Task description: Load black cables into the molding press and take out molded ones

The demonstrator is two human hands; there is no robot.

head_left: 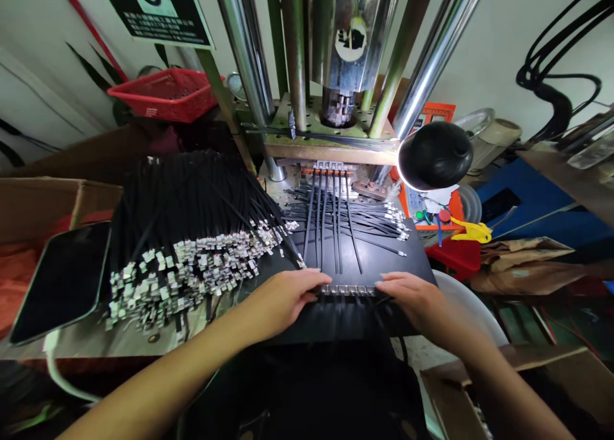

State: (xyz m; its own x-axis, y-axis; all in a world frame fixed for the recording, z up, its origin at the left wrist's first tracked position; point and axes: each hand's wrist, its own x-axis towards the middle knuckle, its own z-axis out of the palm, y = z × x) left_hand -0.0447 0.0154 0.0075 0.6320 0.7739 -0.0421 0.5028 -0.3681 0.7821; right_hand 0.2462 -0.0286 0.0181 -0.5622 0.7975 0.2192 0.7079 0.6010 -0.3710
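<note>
Connectors (348, 290), a short row of small metal plugs on thin black cables (330, 222), lie on a dark flat plate (378, 251) before a steel press (336, 75). The left hand (288, 293) and right hand (412, 296) pinch the row's ends with curled fingers. A heap of metal-tipped cables (192, 235) lies left.
</note>
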